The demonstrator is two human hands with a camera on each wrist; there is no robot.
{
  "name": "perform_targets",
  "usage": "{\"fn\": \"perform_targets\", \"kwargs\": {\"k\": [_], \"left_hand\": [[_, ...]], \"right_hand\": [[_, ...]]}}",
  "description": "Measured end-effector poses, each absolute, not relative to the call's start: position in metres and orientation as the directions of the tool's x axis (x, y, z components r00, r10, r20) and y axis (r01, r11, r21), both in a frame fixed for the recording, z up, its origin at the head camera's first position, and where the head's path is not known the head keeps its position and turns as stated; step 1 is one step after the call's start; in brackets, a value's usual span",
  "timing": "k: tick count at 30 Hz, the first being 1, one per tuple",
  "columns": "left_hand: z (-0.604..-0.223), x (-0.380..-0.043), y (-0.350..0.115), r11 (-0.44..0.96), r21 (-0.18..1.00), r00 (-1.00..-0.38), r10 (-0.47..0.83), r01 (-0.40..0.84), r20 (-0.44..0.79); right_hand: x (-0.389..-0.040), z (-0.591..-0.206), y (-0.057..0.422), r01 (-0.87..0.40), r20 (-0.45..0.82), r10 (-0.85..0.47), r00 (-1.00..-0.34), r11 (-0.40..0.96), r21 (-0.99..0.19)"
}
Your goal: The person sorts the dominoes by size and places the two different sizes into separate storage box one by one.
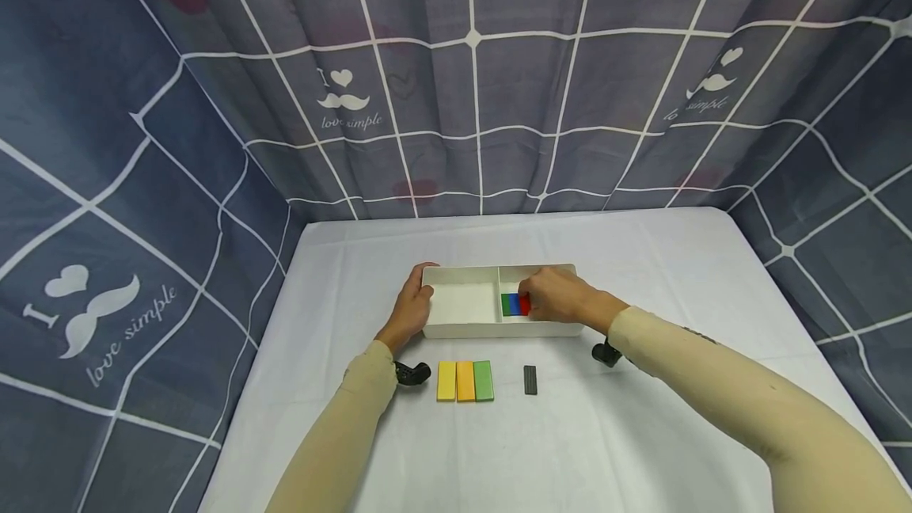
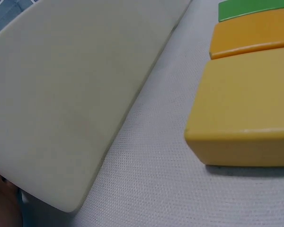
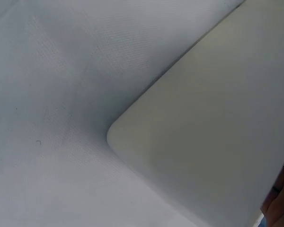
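A white two-compartment box [image 1: 499, 331] lies across the table in the head view. At its left end my left hand [image 1: 410, 307] grips the wall, thumb over the rim. My right hand [image 1: 559, 295] reaches into the right compartment, its fingers pinching a red block [image 1: 525, 305]; the fingertips are partly hidden. Beside the red block, against the divider, stand a blue block [image 1: 514, 305] and a green block [image 1: 505, 305]. The box's outer wall fills much of the left wrist view [image 2: 75, 94] and the right wrist view [image 3: 199, 123].
In front of the box lie a yellow block [image 1: 446, 381], an orange block [image 1: 465, 381] and a light green block [image 1: 484, 381], side by side. A small dark grey ribbed piece [image 1: 530, 380] lies to their right. Grid-patterned curtains [image 1: 427, 101] surround the white-covered table [image 1: 641, 434].
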State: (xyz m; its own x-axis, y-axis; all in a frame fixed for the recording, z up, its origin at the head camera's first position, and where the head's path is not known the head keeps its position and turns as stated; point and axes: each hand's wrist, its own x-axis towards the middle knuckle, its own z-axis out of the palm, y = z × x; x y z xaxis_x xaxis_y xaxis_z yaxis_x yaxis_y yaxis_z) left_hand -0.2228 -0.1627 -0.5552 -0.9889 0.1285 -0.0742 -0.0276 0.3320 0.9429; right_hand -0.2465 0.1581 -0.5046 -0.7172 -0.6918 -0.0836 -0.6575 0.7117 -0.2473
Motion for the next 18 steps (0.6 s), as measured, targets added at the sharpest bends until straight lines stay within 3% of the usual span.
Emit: {"fn": "perform_targets", "kwargs": {"k": [18], "left_hand": [[-0.557,-0.224,-0.164,0.332,0.943,-0.989,0.131,-0.023,-0.070]], "right_hand": [[-0.241,-0.482,0.162,-0.663,-0.077,-0.697,-0.713,0.706,-0.250]]}}
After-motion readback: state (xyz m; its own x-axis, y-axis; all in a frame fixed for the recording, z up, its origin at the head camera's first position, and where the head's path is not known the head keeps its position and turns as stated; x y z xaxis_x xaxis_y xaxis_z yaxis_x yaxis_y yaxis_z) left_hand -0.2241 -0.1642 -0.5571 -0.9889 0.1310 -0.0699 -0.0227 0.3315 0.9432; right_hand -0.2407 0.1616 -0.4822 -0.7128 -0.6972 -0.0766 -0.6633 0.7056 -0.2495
